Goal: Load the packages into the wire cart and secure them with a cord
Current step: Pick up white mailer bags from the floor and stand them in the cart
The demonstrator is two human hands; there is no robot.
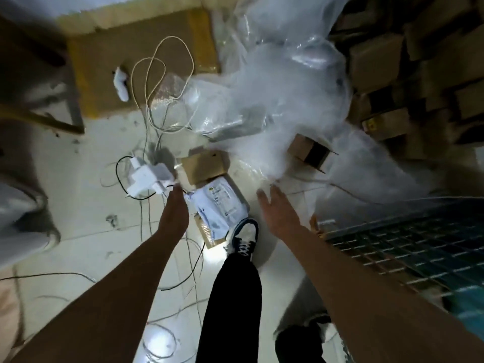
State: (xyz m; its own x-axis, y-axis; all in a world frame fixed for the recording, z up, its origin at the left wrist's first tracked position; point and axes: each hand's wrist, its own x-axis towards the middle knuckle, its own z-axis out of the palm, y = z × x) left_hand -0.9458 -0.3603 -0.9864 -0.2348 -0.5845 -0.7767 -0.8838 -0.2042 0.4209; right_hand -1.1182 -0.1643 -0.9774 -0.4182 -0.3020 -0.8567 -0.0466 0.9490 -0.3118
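Reaching, 2 hands (174, 213) near roughly 2 packages (218, 203).

Bare floor (86, 205) lies open left of my left hand (174, 209). Ahead of its fingers, chargers (146, 179) and tangled cables (157, 119) crowd in. Beyond my right hand's (279, 208) fingertips plastic sheeting (275, 100) blocks; the wire cart (408, 244) walls its right.

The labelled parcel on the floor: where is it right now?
In the head view, the labelled parcel lies centre frame between the left hand and right hand, just ahead of the shoe.
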